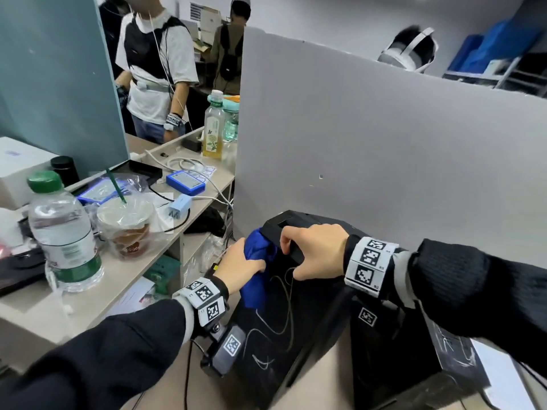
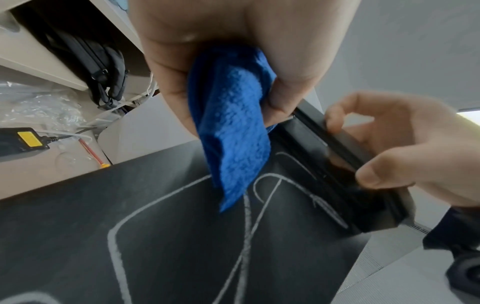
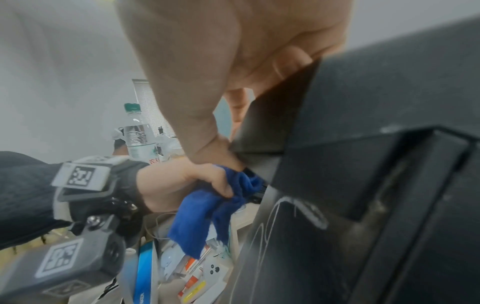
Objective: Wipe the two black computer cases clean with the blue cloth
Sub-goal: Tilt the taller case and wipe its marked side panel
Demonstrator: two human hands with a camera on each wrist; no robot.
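grey partition (image 1: 370, 137) behind | right hand (image 1: 313, 250) gripped near case (image 1: 296, 335) top edge, probably steadying | left hand (image 1: 239, 261) bunched blue cloth (image 1: 257, 276) against chalk-marked side

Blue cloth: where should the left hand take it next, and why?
Probably down across the chalk lines, pressing flat. The left hand grips the blue cloth bunched near the computer case top edge, which the right hand steadies; the lines below remain unwiped.

The second computer case (image 1: 414, 359) is cut off at 5 o'clock and partly covered by the right sleeve (image 1: 479, 291). The left fingers (image 1: 256, 263) are hidden inside the blue cloth (image 1: 257, 270).
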